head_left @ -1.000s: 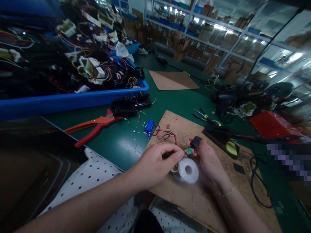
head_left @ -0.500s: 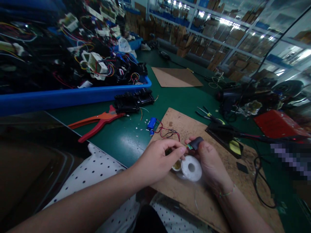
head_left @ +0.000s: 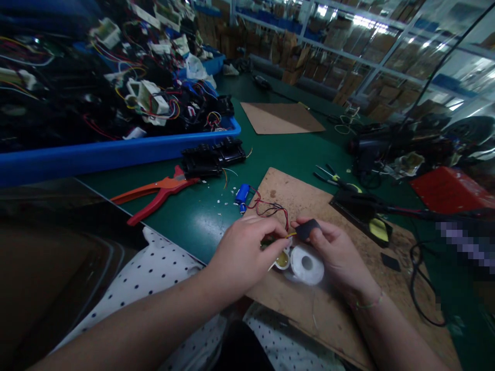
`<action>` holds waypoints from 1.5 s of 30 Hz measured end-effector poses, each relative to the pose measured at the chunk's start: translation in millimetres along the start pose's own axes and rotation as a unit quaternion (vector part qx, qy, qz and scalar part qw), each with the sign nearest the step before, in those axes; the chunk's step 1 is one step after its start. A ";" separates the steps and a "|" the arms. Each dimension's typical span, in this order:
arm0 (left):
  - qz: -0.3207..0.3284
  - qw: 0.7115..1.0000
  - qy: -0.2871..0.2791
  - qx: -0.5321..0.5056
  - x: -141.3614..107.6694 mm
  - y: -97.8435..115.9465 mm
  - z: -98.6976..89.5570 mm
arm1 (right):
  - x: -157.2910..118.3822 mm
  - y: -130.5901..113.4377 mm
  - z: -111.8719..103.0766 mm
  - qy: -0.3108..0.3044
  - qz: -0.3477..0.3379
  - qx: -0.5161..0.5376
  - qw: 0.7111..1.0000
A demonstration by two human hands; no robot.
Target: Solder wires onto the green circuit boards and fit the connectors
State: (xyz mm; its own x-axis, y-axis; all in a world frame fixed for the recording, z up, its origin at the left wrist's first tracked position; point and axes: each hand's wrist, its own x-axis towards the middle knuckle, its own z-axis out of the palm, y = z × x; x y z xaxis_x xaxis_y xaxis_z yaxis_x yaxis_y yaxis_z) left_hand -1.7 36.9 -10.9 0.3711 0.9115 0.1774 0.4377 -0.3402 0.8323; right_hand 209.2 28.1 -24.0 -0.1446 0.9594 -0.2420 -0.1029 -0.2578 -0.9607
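My left hand [head_left: 247,250] pinches thin yellow wires [head_left: 291,235] between thumb and fingertips. These run into a dark, flat rectangular pad [head_left: 308,230], which my right hand [head_left: 342,255] grips by its edge. No circuit board shows at the pad now. Just below the fingers, a white spool [head_left: 308,265] of thin wire stands beside a small white cup-like part with a yellowish inside [head_left: 282,259]. Red and black leads [head_left: 276,207] stretch from a blue cylindrical cell pack [head_left: 243,194] to near my left hand. My left fingers partly hide what lies beneath them.
A brown board [head_left: 294,193] lies under my hands on the green table. Red-handled cutters [head_left: 162,193] and black plastic housings [head_left: 211,158] are at left, before a blue tray [head_left: 154,147] of wired parts. Pliers [head_left: 328,178], a yellow sponge [head_left: 379,230] and a red box [head_left: 450,188] lie right.
The dark pad has turned and now covers the small green circuit board that showed at its end. Both hands stay close together; the view has shifted slightly.
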 end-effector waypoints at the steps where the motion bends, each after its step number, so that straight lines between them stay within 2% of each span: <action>1: 0.006 1.000 -0.004 0.003 0.4 0.3 0.0 | -0.6 -0.5 0.9 -0.006 -0.001 0.000 1.000; 8: -0.041 0.997 -0.013 -0.067 -1.9 0.4 4.8 | -1.8 -7.3 5.2 -0.050 0.058 -0.033 0.997; 12: 0.009 1.000 -0.013 -0.009 -3.9 0.3 0.9 | -2.0 -10.6 9.1 -0.061 0.023 -0.112 0.992; 17: 0.034 0.999 -0.006 0.031 -2.4 8.4 -7.7 | -5.5 -19.0 11.6 -0.051 -0.039 -0.212 0.975; 19: 0.050 0.998 0.004 0.037 -1.5 10.1 -7.2 | -7.0 -21.4 9.7 -0.028 -0.055 -0.211 0.976; 24: 0.099 0.994 0.007 0.048 -0.8 6.3 -0.4 | -9.1 -19.3 7.1 0.000 -0.043 -0.144 0.989; 27: 0.101 0.991 0.004 0.083 -2.1 2.7 1.2 | -10.6 -17.4 11.2 0.021 -0.098 -0.185 0.978; 30: 0.105 0.984 -0.007 0.141 -3.9 1.0 0.7 | -13.0 -18.4 16.1 0.035 -0.177 -0.258 0.949; 33: 0.099 0.982 -0.007 0.161 -5.2 2.4 -0.2 | -15.5 -20.4 19.3 0.036 -0.220 -0.294 0.929; 36: 0.100 0.985 0.005 0.142 -5.5 6.0 -0.6 | -15.5 -20.1 20.2 0.045 -0.227 -0.270 0.935; 39: 0.100 0.990 0.031 0.096 -5.6 9.2 -2.4 | -11.0 -17.4 16.9 0.084 -0.201 -0.214 0.952; 42: 0.070 0.995 0.071 0.030 -4.8 12.7 -8.7 | -4.5 -16.4 9.6 0.115 -0.196 -0.183 0.956; 45: 0.031 0.989 0.117 -0.086 3.9 22.0 -17.1 | -0.7 -19.0 4.5 0.086 -0.210 -0.188 0.956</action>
State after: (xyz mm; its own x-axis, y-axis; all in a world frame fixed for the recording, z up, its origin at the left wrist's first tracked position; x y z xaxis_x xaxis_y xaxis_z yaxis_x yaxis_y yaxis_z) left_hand -4.6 36.9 17.1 0.1844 0.9258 0.3300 0.2672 -0.3703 0.8896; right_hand 206.8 31.7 -5.0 -0.0005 0.9822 0.1876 0.2492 0.1818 -0.9512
